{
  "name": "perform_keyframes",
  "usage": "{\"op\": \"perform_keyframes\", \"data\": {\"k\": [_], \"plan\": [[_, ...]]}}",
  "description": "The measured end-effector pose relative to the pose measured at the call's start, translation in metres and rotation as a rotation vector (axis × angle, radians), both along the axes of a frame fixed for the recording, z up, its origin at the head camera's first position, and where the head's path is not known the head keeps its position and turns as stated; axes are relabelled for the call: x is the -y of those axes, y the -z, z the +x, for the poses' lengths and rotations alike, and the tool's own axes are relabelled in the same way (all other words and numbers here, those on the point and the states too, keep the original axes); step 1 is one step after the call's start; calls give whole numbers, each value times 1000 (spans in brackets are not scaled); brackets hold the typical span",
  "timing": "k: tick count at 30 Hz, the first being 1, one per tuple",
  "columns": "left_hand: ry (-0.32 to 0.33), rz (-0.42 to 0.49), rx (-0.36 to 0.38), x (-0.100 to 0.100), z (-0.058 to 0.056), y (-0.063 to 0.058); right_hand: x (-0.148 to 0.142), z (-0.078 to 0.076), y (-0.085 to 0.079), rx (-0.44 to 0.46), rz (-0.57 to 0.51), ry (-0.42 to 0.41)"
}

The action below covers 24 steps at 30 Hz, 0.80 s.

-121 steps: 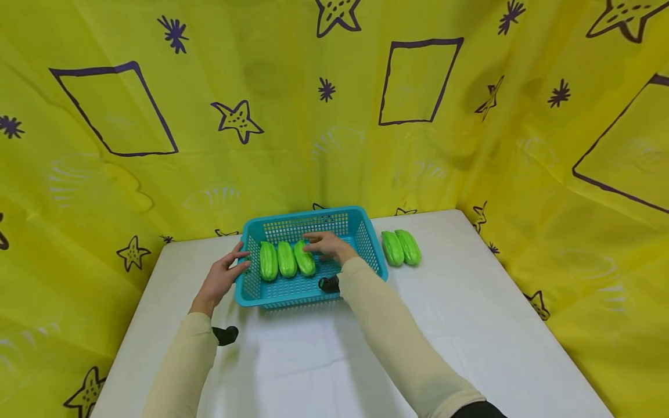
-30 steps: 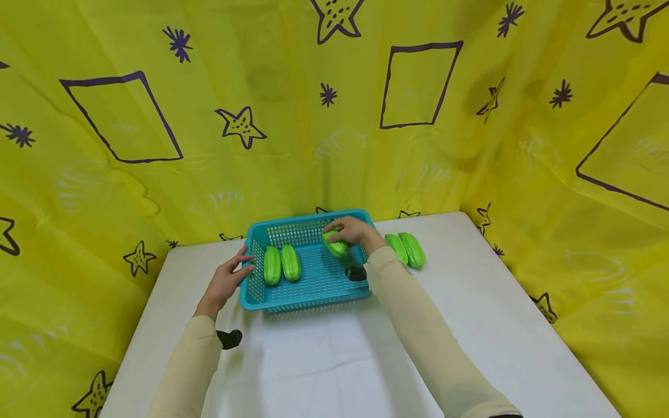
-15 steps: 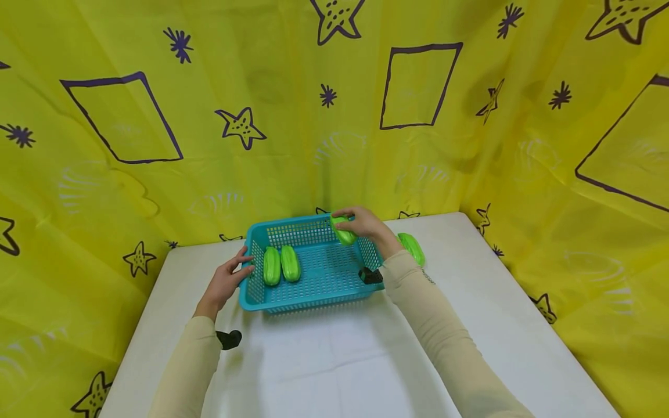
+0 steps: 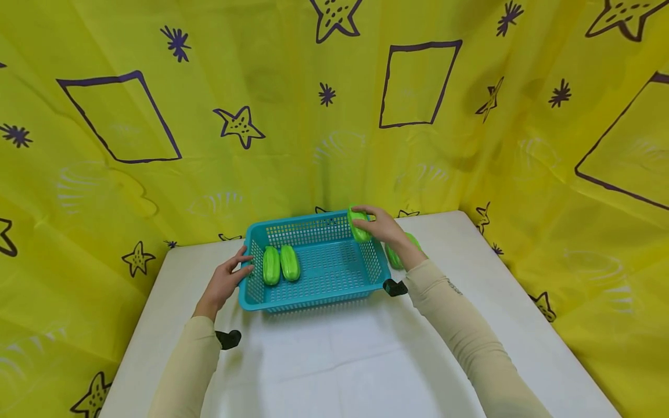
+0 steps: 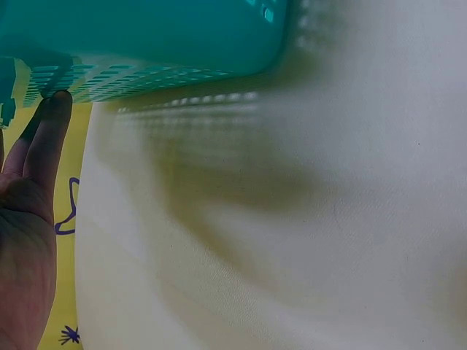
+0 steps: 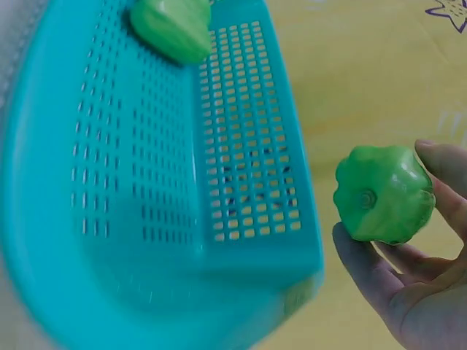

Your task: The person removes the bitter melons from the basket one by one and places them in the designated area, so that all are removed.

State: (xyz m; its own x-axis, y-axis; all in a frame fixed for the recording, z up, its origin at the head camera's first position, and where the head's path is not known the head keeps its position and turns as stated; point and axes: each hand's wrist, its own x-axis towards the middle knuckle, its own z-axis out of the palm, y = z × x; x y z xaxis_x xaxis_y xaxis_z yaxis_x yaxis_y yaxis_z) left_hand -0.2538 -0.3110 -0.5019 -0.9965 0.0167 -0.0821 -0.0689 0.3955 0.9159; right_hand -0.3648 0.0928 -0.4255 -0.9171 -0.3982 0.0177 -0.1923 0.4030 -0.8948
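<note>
Yellow curtain point(image 4: 287, 174) hung at 12 o'clock and along both flanks, printed with dark starfish, spiky bursts, four-sided outlines and faint pale shells. Before you lay a white tabletop point(image 4: 324, 360), and toward its 12 o'clock edge stood a turquoise plastic basket point(image 4: 329, 264), its floor and walls pierced by small slots.

Your right hand point(image 4: 383, 225) was by the basket's 2 o'clock corner. Its grip had closed round a ribbed green gourd point(image 4: 359, 226), thumb to one side and fingers to the other, parted only by the thickness of the gourd. You held that gourd in the air, apart from the rim, and its lobed end with a small round dimple faced the right wrist camera.

At the basket's 9 o'clock end, your left hand point(image 4: 222, 281) touched the basket with nearly straight fingers, tips against the slotted wall; that grip was spread out rather than wrapped round anything.

Inside the basket, toward 9 o'clock, two more gourds lay side by side, the outer gourd point(image 4: 271, 266) and the inner gourd point(image 4: 290, 263), both pointing roughly 12 to 6. Past the rim at 3 o'clock, more green gourd point(image 4: 395, 257) showed on the tabletop around your right wrist, which covered so much that you could not tell how many lay there.
</note>
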Motion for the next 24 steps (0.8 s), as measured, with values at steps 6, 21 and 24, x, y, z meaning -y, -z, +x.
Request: {"op": "perform_keyframes", "data": {"k": [6,21,24], "plan": [[-3,-11,-1,0,0,0,-22,-1,5,5,-11,64],[4,2,-12,1,0,2,-91,-11,24,9,8,204],[5,2,-13,0,-1,1,-109,-15,31,22,39,235]]}}
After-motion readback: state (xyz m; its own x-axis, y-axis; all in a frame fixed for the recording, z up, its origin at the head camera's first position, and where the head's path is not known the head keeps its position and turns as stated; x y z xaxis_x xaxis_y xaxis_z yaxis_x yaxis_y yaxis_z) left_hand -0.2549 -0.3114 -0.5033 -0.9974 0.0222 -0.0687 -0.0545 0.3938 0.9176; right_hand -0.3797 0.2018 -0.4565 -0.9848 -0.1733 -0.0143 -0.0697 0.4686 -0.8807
